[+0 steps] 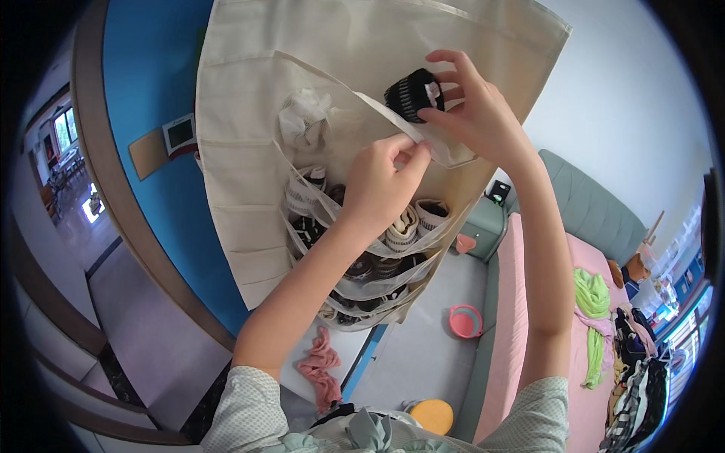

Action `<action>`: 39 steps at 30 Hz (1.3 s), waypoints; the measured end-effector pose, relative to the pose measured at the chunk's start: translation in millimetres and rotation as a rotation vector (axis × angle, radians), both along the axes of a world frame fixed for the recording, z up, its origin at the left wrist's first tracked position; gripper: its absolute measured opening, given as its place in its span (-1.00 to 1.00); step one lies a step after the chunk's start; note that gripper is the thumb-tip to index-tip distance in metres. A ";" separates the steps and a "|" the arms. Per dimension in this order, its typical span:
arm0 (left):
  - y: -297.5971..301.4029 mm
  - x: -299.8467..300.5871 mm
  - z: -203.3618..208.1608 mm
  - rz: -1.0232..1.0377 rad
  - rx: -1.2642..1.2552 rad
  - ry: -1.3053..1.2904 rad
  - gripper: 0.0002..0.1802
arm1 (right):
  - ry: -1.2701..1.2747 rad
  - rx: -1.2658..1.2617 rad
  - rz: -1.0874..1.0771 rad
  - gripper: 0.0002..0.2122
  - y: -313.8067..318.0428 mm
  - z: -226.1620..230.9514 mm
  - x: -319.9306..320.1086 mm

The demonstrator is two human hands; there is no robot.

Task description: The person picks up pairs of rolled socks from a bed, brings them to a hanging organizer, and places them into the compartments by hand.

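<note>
A beige hanging organizer (242, 174) with sheer pockets fills the upper middle of the view. Between the fingers and thumb of my right hand (472, 106) is a rolled black sock (414, 94) with pale stripes, just above the mouth of an upper pocket. My left hand (389, 177) pinches that pocket's sheer edge and draws it away from the backing. A crumpled white cloth bundle (304, 113) sits in the same row at the left. Rolled white and grey socks (402, 229) and dark ones fill the lower pockets.
A bed (521, 302) with pink bedding stands at the right, with a green cloth (593, 294) and piled clothes (634, 385) on it. Below are a pink basin (465, 322), a yellow-topped round stool (432, 416) and a pink cloth (322, 370). A blue door (147, 83) is behind the organizer.
</note>
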State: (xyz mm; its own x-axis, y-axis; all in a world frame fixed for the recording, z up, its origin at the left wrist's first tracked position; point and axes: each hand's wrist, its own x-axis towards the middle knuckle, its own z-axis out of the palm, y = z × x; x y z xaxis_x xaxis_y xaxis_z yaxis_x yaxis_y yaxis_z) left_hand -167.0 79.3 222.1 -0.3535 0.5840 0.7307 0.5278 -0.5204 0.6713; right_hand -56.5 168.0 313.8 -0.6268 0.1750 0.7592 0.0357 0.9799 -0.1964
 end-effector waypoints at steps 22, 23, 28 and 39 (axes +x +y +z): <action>10.3 6.1 -5.5 -0.097 0.248 -0.044 -0.77 | -0.721 -0.009 -0.019 -0.76 25.8 11.1 -72.8; 10.4 5.3 -6.1 -0.114 0.255 -0.039 -0.77 | -0.721 -0.026 -0.027 -0.75 23.4 11.8 -71.3; -1.6 4.8 -6.8 -0.179 0.187 0.008 -0.86 | -0.382 0.020 -0.040 -0.73 8.9 8.7 -45.0; -58.8 30.1 -92.9 -0.231 0.074 -0.120 -0.60 | 0.124 -0.192 0.012 -0.85 -78.1 -121.7 53.4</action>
State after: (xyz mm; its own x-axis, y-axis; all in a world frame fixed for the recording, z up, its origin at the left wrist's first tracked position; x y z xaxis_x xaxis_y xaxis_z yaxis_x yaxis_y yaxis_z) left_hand -136.9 20.4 129.1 -0.3041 0.6061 0.7350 0.3084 -0.6673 0.6779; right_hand -3.1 89.9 192.0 -0.5336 0.3165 0.7843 -0.0123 0.9244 -0.3813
